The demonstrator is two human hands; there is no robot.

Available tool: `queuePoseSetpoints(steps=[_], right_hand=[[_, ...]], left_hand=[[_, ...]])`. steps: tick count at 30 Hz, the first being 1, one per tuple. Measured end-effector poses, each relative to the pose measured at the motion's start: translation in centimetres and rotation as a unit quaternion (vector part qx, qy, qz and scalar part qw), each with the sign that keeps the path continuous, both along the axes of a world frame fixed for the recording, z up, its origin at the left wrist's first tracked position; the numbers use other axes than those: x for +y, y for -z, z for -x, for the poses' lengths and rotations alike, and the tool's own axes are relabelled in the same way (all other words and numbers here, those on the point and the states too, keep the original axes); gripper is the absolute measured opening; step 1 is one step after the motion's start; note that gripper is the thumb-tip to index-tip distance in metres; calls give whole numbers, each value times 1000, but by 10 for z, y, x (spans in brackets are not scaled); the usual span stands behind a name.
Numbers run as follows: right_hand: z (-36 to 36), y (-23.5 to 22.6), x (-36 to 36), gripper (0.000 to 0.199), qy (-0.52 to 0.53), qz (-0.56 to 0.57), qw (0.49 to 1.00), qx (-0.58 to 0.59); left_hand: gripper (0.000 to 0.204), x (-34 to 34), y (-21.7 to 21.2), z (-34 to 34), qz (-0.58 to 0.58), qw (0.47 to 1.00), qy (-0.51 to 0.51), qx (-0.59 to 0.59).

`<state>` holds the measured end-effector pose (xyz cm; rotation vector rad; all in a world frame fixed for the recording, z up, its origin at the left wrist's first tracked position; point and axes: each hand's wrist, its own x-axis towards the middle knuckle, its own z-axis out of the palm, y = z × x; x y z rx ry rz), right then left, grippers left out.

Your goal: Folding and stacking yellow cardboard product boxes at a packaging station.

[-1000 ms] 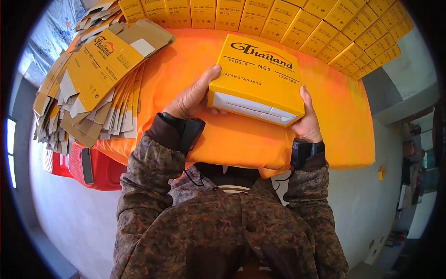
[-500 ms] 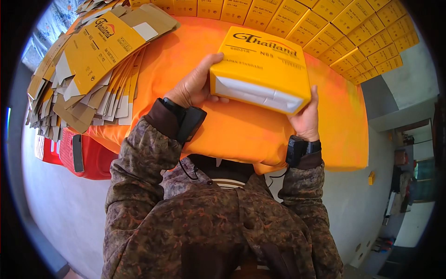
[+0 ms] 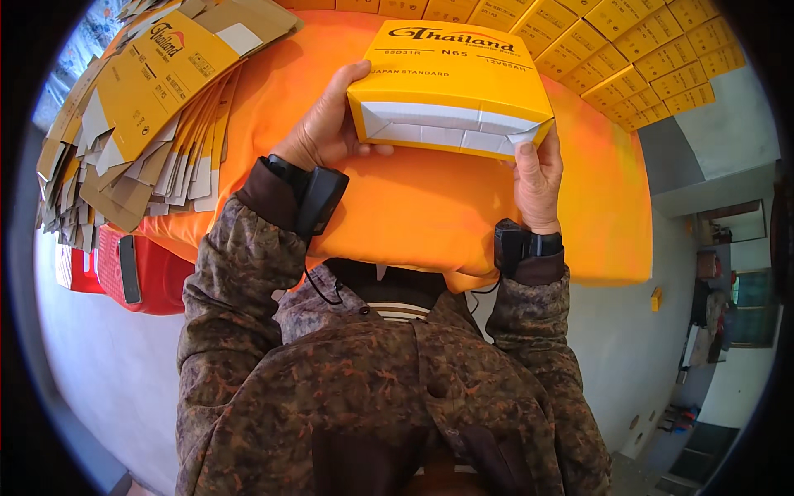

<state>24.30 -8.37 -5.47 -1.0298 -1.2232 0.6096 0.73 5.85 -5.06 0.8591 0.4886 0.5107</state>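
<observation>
A yellow cardboard box (image 3: 455, 87) with dark printing is held up between my two hands, above the orange cloth (image 3: 397, 207) on the table. Its near side, framed in yellow, shows a white recessed panel of folded board. My left hand (image 3: 331, 120) grips the box's left end, thumb on the top edge and fingertips under the lower edge. At the right near corner, my right hand (image 3: 539, 182) holds on, its thumb against the corner of the white panel. The far side of the box is out of sight.
Flat, unfolded yellow cartons (image 3: 157, 83) lie in a fanned heap at the table's left. Stacked yellow boxes (image 3: 624, 41) line the far edge and far right. Red plastic stools or chairs (image 3: 153, 273) stand below on the left. A small yellow box (image 3: 656, 298) is on the floor at right.
The box has shifted slightly away and left and tilted, so its white-panelled side shows more squarely. My right thumb has moved onto the near corner. Both hands keep hold.
</observation>
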Motion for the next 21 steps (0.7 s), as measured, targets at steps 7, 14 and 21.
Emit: queuePoseSetpoints(steps=[7, 14, 21], right_hand=[[1, -3, -7, 58, 67, 45, 996, -24], [-6, 4, -2, 56, 58, -10, 997, -42], [3, -5, -9, 53, 125, 105, 986, -33]], left_hand=[[65, -7, -1, 0, -25, 999, 2, 28], [63, -10, 0, -2, -74, 996, -11, 45], [62, -10, -1, -1, -78, 995, -4, 59]])
